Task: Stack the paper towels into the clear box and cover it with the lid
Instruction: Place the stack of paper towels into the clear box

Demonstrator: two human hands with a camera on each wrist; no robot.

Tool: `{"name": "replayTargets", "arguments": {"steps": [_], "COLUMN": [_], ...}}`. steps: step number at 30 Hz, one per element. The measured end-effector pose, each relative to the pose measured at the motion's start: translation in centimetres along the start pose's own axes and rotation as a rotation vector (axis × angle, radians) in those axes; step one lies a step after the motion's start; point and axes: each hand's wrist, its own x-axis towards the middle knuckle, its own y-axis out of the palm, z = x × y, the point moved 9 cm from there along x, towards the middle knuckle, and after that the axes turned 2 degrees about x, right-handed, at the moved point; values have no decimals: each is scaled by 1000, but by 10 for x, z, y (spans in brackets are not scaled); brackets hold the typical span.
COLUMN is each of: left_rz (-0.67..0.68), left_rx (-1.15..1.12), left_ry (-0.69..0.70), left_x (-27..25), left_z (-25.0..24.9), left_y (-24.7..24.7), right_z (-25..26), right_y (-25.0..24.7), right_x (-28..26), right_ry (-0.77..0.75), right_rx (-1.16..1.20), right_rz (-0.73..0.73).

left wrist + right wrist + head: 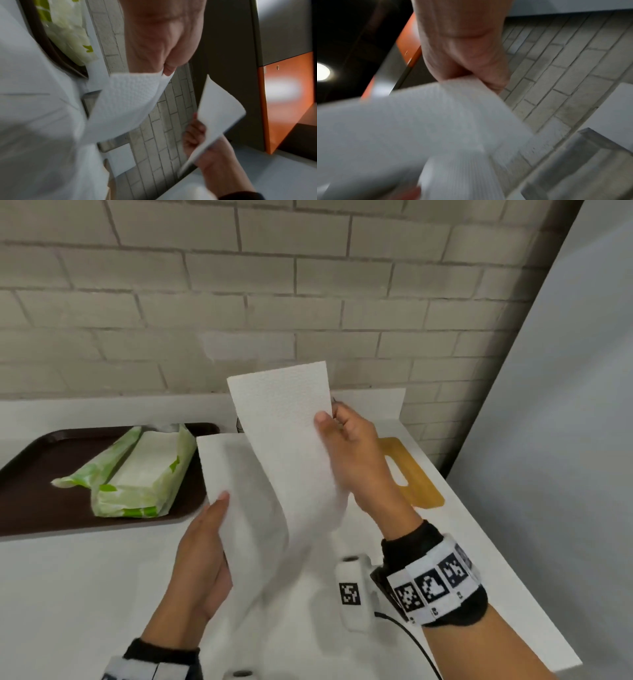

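Note:
I hold one white embossed paper towel (281,446) up in the air with both hands. My left hand (212,525) grips its lower left edge, thumb on top. My right hand (330,419) pinches the upper right edge between thumb and fingers. The sheet curves between them, as the left wrist view shows the paper towel (126,97) bending. A clear box (570,162) shows low at the right of the right wrist view; in the head view the towel hides most of it. A wooden lid (414,474) with a handle slot lies flat on the table behind my right wrist.
A dark brown tray (30,498) sits at the left with an opened green and white towel package (144,474) on it. A brick wall runs along the back. The white table (85,594) ends at the right, beside a grey panel (565,405).

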Motion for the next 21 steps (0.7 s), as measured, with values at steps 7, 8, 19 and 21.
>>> {"name": "replayTargets", "arguments": {"steps": [7, 8, 19, 21], "left_rz": [96, 72, -59, -7], "left_rx": [223, 256, -76, -61], "left_ry": [-16, -22, -195, -190], "left_x": [-11, -11, -3, -2], "left_z": [14, 17, 40, 38], "left_y": [23, 19, -12, -12], "right_z": [-77, -83, -102, -119], "right_y": [51, 54, -7, -36], "right_x": [-42, -45, -9, 6], "right_ry": [151, 184, 440, 467], "right_rx": [-436, -383, -121, -246], "right_rz": [94, 122, 205, 142]}}
